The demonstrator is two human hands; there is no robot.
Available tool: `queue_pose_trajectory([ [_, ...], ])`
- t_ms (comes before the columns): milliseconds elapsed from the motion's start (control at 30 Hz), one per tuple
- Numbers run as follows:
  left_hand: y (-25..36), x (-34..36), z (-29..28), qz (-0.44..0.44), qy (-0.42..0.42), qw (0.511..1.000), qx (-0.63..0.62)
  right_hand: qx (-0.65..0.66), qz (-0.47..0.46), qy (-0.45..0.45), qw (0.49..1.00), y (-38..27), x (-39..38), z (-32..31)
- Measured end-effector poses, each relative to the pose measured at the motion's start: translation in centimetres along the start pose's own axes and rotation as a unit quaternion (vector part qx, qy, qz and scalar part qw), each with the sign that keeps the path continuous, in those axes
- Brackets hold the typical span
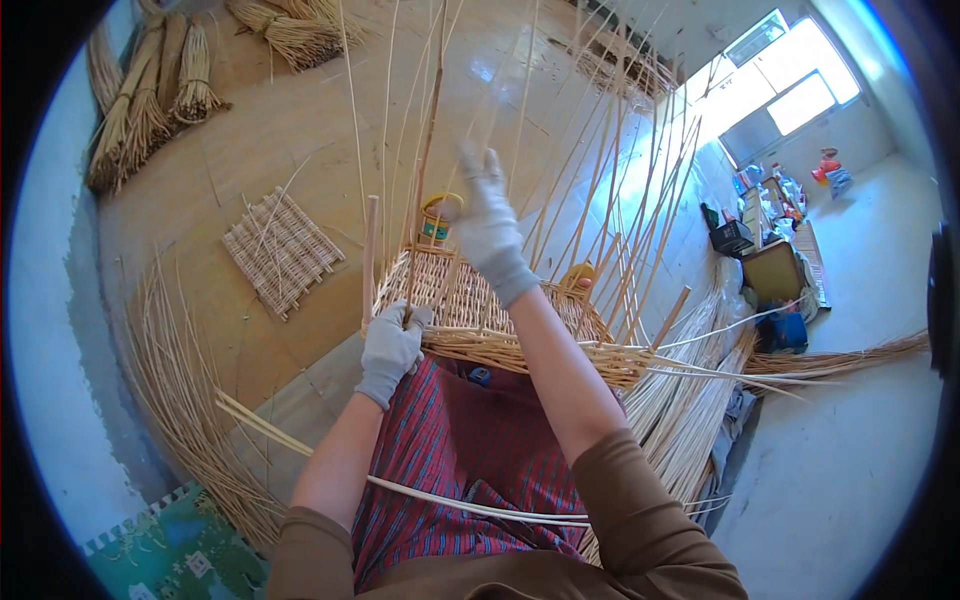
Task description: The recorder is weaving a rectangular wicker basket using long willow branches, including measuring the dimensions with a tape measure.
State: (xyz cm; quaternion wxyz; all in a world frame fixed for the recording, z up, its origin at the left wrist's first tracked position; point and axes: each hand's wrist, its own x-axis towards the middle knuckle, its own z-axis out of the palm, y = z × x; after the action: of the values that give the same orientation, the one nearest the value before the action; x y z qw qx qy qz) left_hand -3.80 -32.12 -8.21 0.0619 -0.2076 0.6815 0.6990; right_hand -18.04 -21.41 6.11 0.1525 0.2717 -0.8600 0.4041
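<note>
A half-woven wicker basket point(470, 290) stands in front of my lap, with many long upright rods rising from its sides and thick wooden posts at its corners. My left hand point(392, 345), in a pale grey work glove, is closed at the basket's near left corner. Its fingers wrap round the foot of a darker wicker rod point(431, 130) that leans upward. My right hand point(490, 230), gloved too and somewhat blurred, is raised above the basket among the upright rods. Its fingers point up and apart, with nothing plainly held.
A flat woven panel point(283, 252) lies on the floor at the left, beside loose rods point(190, 410). Tied bundles point(195, 80) lean on the far left wall. Pale rods point(690, 400) are heaped at the right. A yellow-and-green tub point(435, 222) stands behind the basket.
</note>
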Motion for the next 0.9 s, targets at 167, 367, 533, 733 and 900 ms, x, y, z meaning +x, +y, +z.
queue_pose_trajectory([
  [167,0.0,-0.1,0.0,0.012,-0.011,1.000,0.015,0.541,0.193,0.113,0.811,3.2,-8.0,-0.4],
  [367,-0.1,0.1,-0.3,0.003,-0.049,0.999,0.007,0.321,0.297,0.042,0.899,2.4,-14.6,-1.5],
  [533,0.0,0.5,-0.8,-0.003,-0.100,0.994,-0.044,0.337,0.514,-0.147,0.775,2.6,-17.8,-5.5],
  [733,-0.2,0.5,-0.7,-0.028,-0.106,0.992,-0.061,0.382,0.348,0.170,0.839,5.9,-18.8,-2.7],
  [900,0.3,-0.1,1.0,-0.037,-0.013,0.999,-0.038,-0.056,-0.002,0.052,0.997,5.0,-8.3,1.4],
])
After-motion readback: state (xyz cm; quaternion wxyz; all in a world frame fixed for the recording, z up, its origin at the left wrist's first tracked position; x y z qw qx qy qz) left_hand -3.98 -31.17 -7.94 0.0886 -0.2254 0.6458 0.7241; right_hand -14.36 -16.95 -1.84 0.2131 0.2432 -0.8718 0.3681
